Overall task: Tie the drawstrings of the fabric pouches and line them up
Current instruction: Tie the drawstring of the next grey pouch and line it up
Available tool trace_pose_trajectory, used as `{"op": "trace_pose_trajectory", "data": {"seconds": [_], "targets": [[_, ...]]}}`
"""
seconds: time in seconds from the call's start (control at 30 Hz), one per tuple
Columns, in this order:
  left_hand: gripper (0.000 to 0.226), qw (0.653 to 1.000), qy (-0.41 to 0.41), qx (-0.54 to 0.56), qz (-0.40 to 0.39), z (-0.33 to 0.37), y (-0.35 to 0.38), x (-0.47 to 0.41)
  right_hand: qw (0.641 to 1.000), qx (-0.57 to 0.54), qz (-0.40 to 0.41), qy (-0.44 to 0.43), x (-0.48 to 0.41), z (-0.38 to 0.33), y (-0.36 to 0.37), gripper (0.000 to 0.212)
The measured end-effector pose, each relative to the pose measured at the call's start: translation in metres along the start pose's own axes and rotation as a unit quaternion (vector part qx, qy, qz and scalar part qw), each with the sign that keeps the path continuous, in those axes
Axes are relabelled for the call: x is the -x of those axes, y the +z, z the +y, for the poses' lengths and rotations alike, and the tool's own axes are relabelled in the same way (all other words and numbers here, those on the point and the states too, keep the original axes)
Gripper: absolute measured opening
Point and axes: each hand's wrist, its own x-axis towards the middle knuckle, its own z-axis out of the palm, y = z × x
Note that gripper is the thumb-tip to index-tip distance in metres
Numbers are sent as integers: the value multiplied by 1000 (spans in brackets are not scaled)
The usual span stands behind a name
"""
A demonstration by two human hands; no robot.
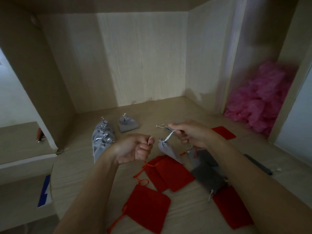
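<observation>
**A:** Item in hand?

**B:** One grey pouch point(166, 148), hanging above the middle of the tabletop point(185, 112) with its neck gathered. Our left hand point(133, 149) pinches one end of the silver drawstring point(168, 136) in curled fingers. Our right hand point(190, 134) grips the other end, and the cord is taut between them.

**A:** Finished stock?

**B:** A row of grey pouches point(101, 142) at the back left, overlapping, with silver bows showing. A single grey pouch point(127, 124) stands just beside the row, nearer the back edge, and looks tied too.

**A:** Outstanding?

**B:** Red pouches point(168, 173) lie flat toward the front edge with their cords loose. Dark grey pouches point(207, 176) lie under our right forearm. We judge well under half the lot done.

**A:** Method for this step?

**B:** We should pull both ends evenly and level, so the neck closes in the centre and not to one side. Next we cross the ends close to the neck and snug the knot down before easing our grip, or the gather will likely slacken. Then we set the pouch beside the single one, bow upward, to extend the line.
</observation>
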Motion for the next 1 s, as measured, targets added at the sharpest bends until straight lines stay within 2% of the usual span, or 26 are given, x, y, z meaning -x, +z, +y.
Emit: {"op": "trace_pose_trajectory", "data": {"seconds": [0.17, 0.33, 0.5, 0.63, 0.73, 0.9, 1.0], "targets": [[20, 984, 102, 139, 54, 6, 1, -3, 985, -131, -112, -9, 2, -1, -1, 30], [14, 957, 173, 214, 96, 5, 2, -6, 960, -244, -133, -42, 7, -6, 6, 25], [17, 939, 215, 246, 109, 1, 0, -12, 953, -266, -132, -66, 6, -1, 13, 21], [8, 942, 237, 230, 63, 2, -4, -9, 943, -295, -130, -85, 3, 1, 14, 12], [32, 925, 258, 278, 19, 3, -5, -7, 959, -253, -94, -87, 3, 1, 16, 15], [39, 902, 272, 336, 13, 3, -2, -3, 952, -284, -81, -80, 5, -1, 26, 20], [37, 910, 286, 299, 12, 4, -2, -5, 951, -286, -96, -72, 8, -4, 31, 21]]}}
